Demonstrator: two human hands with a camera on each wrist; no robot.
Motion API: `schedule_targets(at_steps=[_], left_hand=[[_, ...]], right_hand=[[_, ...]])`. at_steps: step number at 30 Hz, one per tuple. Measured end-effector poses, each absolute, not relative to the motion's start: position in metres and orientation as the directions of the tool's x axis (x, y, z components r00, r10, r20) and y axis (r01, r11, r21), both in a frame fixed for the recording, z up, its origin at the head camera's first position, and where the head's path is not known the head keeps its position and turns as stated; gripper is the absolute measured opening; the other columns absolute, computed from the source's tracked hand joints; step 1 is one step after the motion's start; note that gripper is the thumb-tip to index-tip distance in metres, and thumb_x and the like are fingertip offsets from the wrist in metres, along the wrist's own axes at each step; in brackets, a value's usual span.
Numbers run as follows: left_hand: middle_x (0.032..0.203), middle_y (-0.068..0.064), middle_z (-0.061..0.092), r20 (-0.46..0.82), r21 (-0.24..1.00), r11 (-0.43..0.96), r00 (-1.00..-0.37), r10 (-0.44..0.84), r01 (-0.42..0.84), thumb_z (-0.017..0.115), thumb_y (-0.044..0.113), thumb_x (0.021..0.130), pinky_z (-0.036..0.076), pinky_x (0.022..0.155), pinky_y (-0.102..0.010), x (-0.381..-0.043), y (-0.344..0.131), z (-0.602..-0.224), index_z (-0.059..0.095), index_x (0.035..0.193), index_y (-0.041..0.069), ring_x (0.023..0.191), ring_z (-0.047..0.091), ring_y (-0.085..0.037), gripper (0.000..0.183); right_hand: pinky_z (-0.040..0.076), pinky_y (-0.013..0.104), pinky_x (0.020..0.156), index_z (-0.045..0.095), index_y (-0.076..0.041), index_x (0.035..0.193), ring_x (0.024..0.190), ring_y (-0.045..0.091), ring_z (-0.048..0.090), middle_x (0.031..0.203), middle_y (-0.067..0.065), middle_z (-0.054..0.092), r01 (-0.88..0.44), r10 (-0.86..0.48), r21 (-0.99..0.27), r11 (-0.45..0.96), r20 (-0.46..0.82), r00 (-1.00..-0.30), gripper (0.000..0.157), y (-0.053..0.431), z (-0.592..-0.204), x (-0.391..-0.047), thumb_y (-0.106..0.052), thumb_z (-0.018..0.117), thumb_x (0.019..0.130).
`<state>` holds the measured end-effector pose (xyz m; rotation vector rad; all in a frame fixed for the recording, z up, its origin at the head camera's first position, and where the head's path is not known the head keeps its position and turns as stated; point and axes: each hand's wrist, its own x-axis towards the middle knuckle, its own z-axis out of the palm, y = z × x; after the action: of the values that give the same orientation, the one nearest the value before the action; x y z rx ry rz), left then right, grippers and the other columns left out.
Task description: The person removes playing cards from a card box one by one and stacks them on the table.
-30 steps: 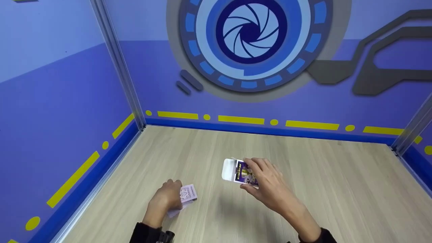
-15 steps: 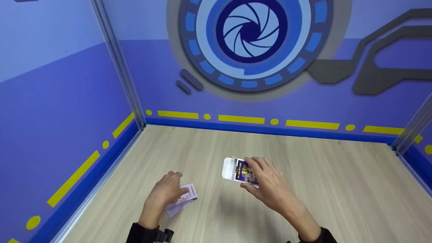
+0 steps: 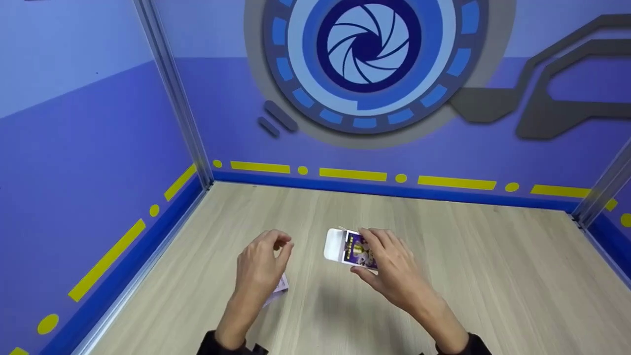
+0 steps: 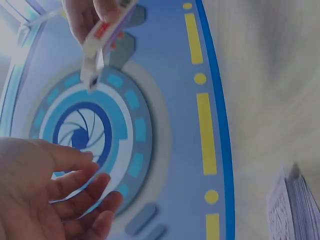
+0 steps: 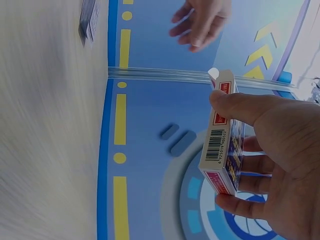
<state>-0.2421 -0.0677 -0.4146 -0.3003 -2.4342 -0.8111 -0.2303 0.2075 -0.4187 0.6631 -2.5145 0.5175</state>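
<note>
My right hand (image 3: 397,268) grips a small card box (image 3: 359,250) above the table, with thumb on one edge and fingers on the opposite side in the right wrist view. The box is white and purple, has a barcode, and its white end flap (image 3: 334,245) hangs open toward the left. Whether anything is inside cannot be seen. Beside it on the left, my left hand (image 3: 261,261) hovers with loosely bent fingers and nothing between them. Below that hand a stack of pale purple playing cards (image 3: 282,285) lies on the table, mostly hidden in the head view; the left wrist view shows the stack's edge (image 4: 295,210).
A wood-grain tabletop (image 3: 493,276) carries the cards. Blue printed panels (image 3: 98,162) with yellow dashes stand at the left and back, joined by a metal corner post (image 3: 180,108). Another post (image 3: 604,182) rises at the right.
My left hand has lifted off the card stack and moved up and toward the box, leaving the cards on the table. My right hand and the box have barely moved.
</note>
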Motion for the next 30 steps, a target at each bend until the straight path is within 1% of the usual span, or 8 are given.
schedule_targets(at_steps=[5,8,11,15,19,21,24,30], left_hand=[[0.086,0.004,0.069,0.648,0.515,0.686,-0.757,0.080,0.513,0.077,0.009,0.093,0.056,0.069,-0.032,-0.236,-0.051,-0.412,0.073,0.094,0.012,0.078,0.065,-0.010,0.005],[0.088,0.005,0.068,0.660,0.555,0.594,-0.743,0.112,0.583,0.075,0.004,0.094,0.056,0.069,-0.029,-0.232,-0.045,-0.411,0.071,0.098,0.010,0.078,0.064,-0.009,0.008],[0.094,0.004,0.067,0.649,0.602,0.497,-0.746,0.151,0.625,0.071,-0.002,0.095,0.056,0.071,-0.028,-0.228,-0.039,-0.412,0.069,0.103,0.007,0.081,0.064,-0.009,0.013],[0.097,0.003,0.066,0.599,0.680,0.390,-0.777,0.194,0.621,0.068,-0.003,0.096,0.057,0.073,-0.028,-0.223,-0.029,-0.415,0.066,0.105,0.007,0.084,0.065,-0.011,0.014],[0.098,0.001,0.066,0.564,0.726,0.332,-0.798,0.215,0.602,0.068,-0.001,0.096,0.058,0.076,-0.029,-0.221,-0.019,-0.419,0.063,0.104,0.007,0.086,0.067,-0.013,0.012],[0.098,0.000,0.066,0.566,0.729,0.317,-0.795,0.220,0.607,0.068,-0.002,0.096,0.058,0.077,-0.030,-0.221,-0.016,-0.421,0.062,0.103,0.007,0.087,0.067,-0.014,0.013],[0.099,0.002,0.065,0.567,0.730,0.314,-0.794,0.218,0.607,0.068,-0.004,0.095,0.058,0.078,-0.029,-0.221,-0.014,-0.424,0.062,0.103,0.007,0.088,0.067,-0.015,0.015],[0.100,0.001,0.063,0.527,0.747,0.345,-0.822,0.215,0.569,0.068,-0.001,0.097,0.057,0.081,-0.030,-0.223,-0.014,-0.429,0.060,0.105,0.008,0.091,0.066,-0.014,0.015]], right_hand=[[0.048,0.052,0.100,0.055,-0.008,0.143,0.120,0.028,0.057,0.132,0.009,0.060,-0.530,-0.351,-0.234,0.815,0.529,-0.773,0.077,0.206,-0.419,-0.229,-0.033,0.091,0.080],[0.048,0.053,0.100,0.055,-0.007,0.143,0.120,0.028,0.057,0.132,0.009,0.060,-0.534,-0.360,-0.240,0.810,0.516,-0.777,0.078,0.205,-0.420,-0.229,-0.032,0.092,0.079],[0.048,0.052,0.101,0.057,-0.007,0.142,0.120,0.028,0.057,0.132,0.009,0.060,-0.542,-0.371,-0.233,0.807,0.515,-0.773,0.078,0.203,-0.421,-0.229,-0.032,0.093,0.078],[0.048,0.051,0.100,0.059,-0.008,0.139,0.119,0.027,0.057,0.130,0.008,0.060,-0.551,-0.378,-0.220,0.805,0.527,-0.762,0.077,0.202,-0.422,-0.229,-0.030,0.096,0.074],[0.049,0.051,0.099,0.060,-0.010,0.137,0.118,0.027,0.057,0.129,0.007,0.060,-0.561,-0.385,-0.223,0.797,0.529,-0.756,0.076,0.202,-0.422,-0.229,-0.027,0.097,0.072],[0.048,0.051,0.099,0.060,-0.010,0.136,0.118,0.027,0.057,0.128,0.007,0.060,-0.566,-0.391,-0.221,0.794,0.527,-0.754,0.076,0.201,-0.422,-0.229,-0.027,0.097,0.072],[0.048,0.050,0.099,0.060,-0.011,0.135,0.118,0.027,0.057,0.128,0.006,0.060,-0.571,-0.402,-0.208,0.794,0.525,-0.750,0.075,0.201,-0.421,-0.228,-0.028,0.097,0.072],[0.048,0.049,0.099,0.059,-0.013,0.134,0.120,0.024,0.055,0.129,0.004,0.060,-0.585,-0.430,-0.174,0.792,0.521,-0.737,0.075,0.201,-0.420,-0.227,-0.030,0.097,0.071]])
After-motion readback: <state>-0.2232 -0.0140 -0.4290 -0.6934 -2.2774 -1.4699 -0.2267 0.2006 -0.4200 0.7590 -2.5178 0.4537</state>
